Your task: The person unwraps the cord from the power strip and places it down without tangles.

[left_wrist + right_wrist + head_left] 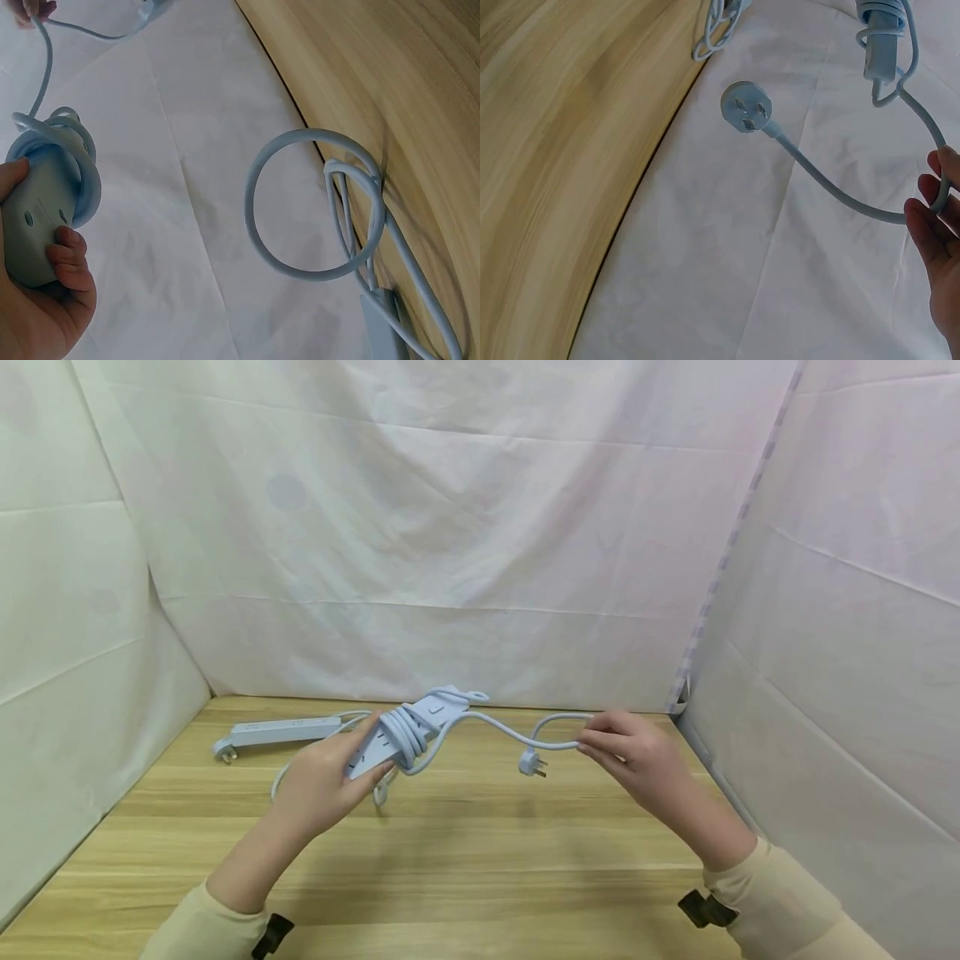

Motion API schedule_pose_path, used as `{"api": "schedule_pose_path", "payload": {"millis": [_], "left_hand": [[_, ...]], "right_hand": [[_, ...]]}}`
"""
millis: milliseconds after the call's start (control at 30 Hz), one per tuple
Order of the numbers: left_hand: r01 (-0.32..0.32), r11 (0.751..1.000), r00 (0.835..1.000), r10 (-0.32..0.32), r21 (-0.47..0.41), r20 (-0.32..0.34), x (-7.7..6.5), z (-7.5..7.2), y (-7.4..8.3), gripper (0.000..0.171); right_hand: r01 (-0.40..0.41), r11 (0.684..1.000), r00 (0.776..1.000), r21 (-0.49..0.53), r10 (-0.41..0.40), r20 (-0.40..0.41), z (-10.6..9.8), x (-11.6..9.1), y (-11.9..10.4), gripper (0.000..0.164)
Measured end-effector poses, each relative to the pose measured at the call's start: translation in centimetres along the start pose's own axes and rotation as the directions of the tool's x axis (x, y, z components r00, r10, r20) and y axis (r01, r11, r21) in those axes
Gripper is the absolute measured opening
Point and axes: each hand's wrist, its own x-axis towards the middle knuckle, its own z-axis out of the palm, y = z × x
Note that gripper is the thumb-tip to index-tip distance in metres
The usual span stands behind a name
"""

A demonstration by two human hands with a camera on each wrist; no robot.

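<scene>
My left hand [318, 781] grips one end of a pale blue power strip [367, 753], held tilted above the table. Several turns of its cord [405, 735] are wound around the strip's middle. In the left wrist view, the fingers curl round the strip's underside [37, 217]. From the strip's far end the cord runs right to my right hand [633, 756], which pinches it between thumb and fingers. Beyond that pinch, the cord loops back and its plug [531, 763] dangles in the air, with the prongs visible in the right wrist view.
A second pale power strip [285, 732] lies at the back left of the wooden table [480, 877], its plug [224, 749] at the left end. Its looped cord [311, 135] lies behind my left hand. White cloth walls [465, 527] stand at the back and both sides.
</scene>
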Motion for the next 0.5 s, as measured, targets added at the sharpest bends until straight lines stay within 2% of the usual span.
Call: {"api": "schedule_pose_path", "payload": {"millis": [133, 267, 300, 400, 500], "left_hand": [[-0.018, 1.0, 0.999, 0.017, -0.009, -0.032, 0.1, -0.2, 0.0, 0.067], [-0.025, 0.999, 0.998, 0.023, -0.031, -0.05, 0.0, -0.4, 0.1, 0.067], [-0.023, 0.999, 0.999, 0.021, -0.033, -0.05, 0.0, -0.4, 0.2, 0.066], [-0.015, 0.999, 0.999, 0.013, -0.045, -0.041, 0.0, -0.5, 0.4, 0.066], [-0.008, 0.999, 1.0, 0.007, -0.045, -0.028, -0.1, -0.5, 0.6, 0.066]], "right_hand": [[-0.018, 1.0, 1.0, 0.016, 0.017, 0.022, 0.3, -1.0, 0.4, 0.036], [-0.05, 0.999, 0.998, 0.013, 0.05, 0.035, 0.8, -2.0, 0.8, 0.01], [-0.063, 0.998, 0.997, 0.009, 0.063, 0.04, 1.0, -2.2, 0.9, 0.01], [-0.111, 0.994, 0.992, -0.019, 0.112, 0.063, 1.6, -3.1, 1.4, 0.024], [-0.176, 0.983, 0.979, -0.049, 0.18, 0.093, 2.3, -3.8, 1.9, 0.023]]}}
